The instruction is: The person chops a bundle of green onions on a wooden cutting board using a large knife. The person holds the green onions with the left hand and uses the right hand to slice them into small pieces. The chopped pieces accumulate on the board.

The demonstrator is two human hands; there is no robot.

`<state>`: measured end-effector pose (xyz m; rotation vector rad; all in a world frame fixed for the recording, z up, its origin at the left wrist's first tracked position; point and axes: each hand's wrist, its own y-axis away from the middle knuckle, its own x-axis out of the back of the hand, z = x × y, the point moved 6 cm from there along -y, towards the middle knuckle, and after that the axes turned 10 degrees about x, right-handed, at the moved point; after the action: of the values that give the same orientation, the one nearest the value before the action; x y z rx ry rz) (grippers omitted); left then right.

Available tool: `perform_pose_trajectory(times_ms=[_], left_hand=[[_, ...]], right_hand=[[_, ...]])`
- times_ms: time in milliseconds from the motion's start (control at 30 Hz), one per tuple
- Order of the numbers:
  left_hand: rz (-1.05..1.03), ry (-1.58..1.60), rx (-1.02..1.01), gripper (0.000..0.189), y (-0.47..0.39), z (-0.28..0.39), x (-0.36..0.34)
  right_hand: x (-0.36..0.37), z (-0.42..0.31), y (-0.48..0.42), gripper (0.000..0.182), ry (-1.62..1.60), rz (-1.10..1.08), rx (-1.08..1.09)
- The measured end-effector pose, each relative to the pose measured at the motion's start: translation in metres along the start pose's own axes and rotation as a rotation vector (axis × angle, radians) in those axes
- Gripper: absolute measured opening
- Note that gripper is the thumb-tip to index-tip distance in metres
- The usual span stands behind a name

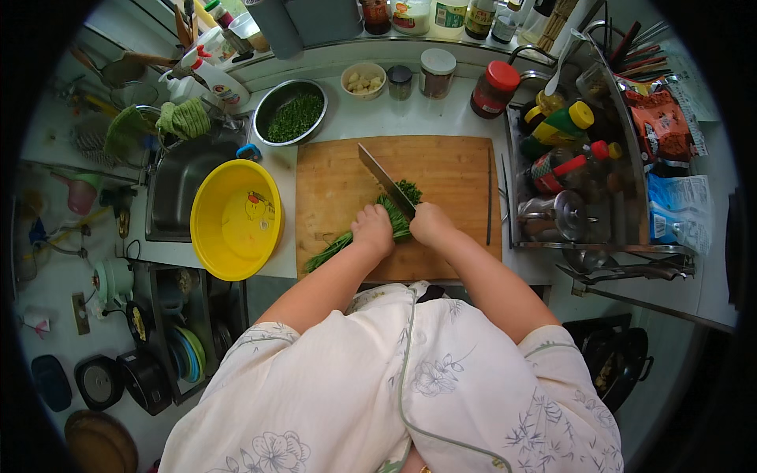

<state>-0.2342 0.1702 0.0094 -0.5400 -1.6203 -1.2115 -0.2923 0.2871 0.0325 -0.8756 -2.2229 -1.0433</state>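
Note:
On a wooden cutting board (455,171) lies a bundle of long green stalks (331,251), perhaps chives, with chopped pieces at its upper right end. My left hand (372,227) presses down on the bundle with bent fingers. The handle of a kitchen knife (384,177) is in my right hand (432,223); its blade points up and left and crosses the bundle near the chopped end. Part of the bundle is hidden under my left hand and forearm. A metal bowl (255,121) at the board's upper left holds chopped greens (297,117).
Left of the board stand a yellow basin (204,251) and a sink (171,195). Behind it are a bowl of garlic cloves (364,83) and several jars, one red-lidded (494,88). A metal rack (514,233) with bottles stands at the right.

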Motion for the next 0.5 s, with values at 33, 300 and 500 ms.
perform_pose_trajectory(times_ms=[33, 300, 500], left_hand=[[-0.005, -0.005, 0.002, 0.066, 0.0, 0.0, -0.001], [-0.002, -0.001, 0.03, 0.066, -0.002, -0.001, -0.005], [-0.016, 0.014, 0.033, 0.069, -0.001, -0.001, -0.004]], right_hand=[[0.004, 0.0, 0.005, 0.024, -0.016, 0.014, -0.012], [0.015, 0.009, 0.043, 0.023, 0.064, -0.043, 0.065], [0.012, 0.013, 0.046, 0.026, 0.051, -0.13, -0.005]])
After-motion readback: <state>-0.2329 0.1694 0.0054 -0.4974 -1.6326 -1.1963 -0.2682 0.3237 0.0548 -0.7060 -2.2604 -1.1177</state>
